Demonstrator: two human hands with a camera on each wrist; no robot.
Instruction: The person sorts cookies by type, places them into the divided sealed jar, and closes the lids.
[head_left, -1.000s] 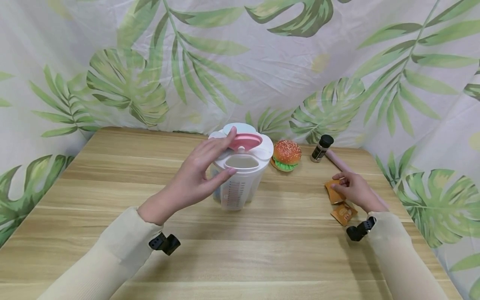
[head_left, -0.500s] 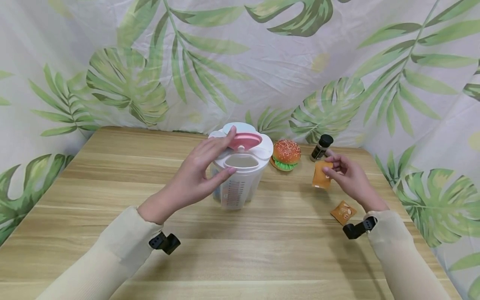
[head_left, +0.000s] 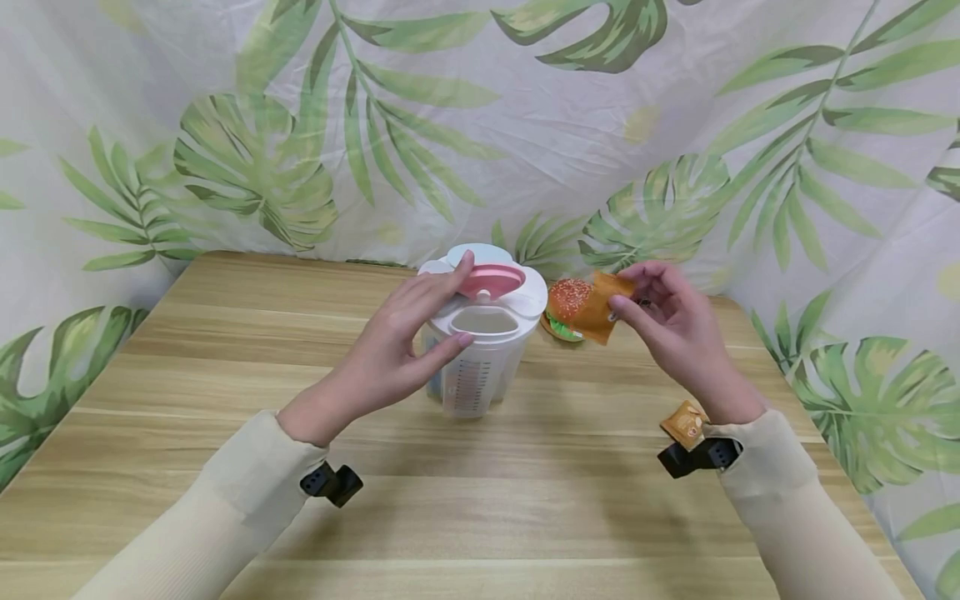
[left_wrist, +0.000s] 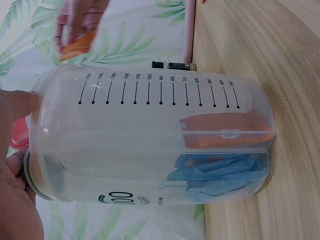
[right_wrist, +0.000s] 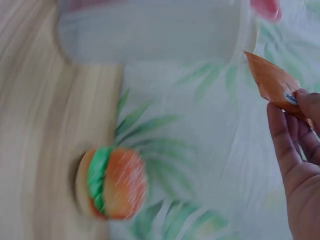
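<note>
My left hand spans the lid of a clear, divided storage container, thumb at the rim and fingers beside the raised pink flap. Below the flap, the lid's opening is uncovered. In the left wrist view, orange packets and blue packets lie in separate compartments at the container's bottom. My right hand pinches a small orange snack packet between thumb and fingers. It is held up to the right of the container, overlapping the toy hamburger in the head view.
The toy hamburger sits just right of the container. Another orange packet lies on the wooden table near my right wrist. A black-capped bottle and a pink stick show behind the container in the left wrist view.
My right hand has picked up one orange packet from the table and carried it left and up towards the container. My left hand has stayed in place on the lid.
</note>
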